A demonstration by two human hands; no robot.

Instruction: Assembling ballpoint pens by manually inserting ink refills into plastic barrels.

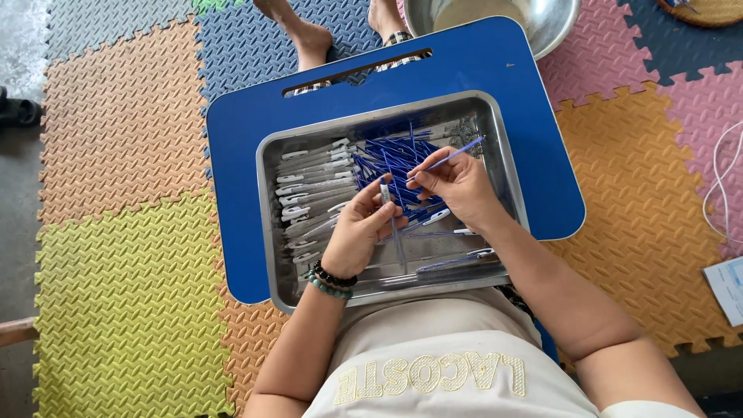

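A metal tray (267, 209) rests on a blue lap board (240, 155) across my legs. In it lie several clear pen barrels (309, 182) on the left and a heap of thin blue refills (387, 155) in the middle. My left hand (357, 232) grips one clear pen barrel (385, 192) upright over the tray. My right hand (460, 186) pinches a blue refill (453, 155), its tip close to the barrel's top. A few finished pens (457, 265) lie along the tray's near edge.
Coloured foam mats (131, 255) cover the floor. A steel bowl (553, 27) stands beyond the board at the top, next to bare feet (309, 35). A white cable (724, 186) and a paper sheet (727, 286) lie at the right edge.
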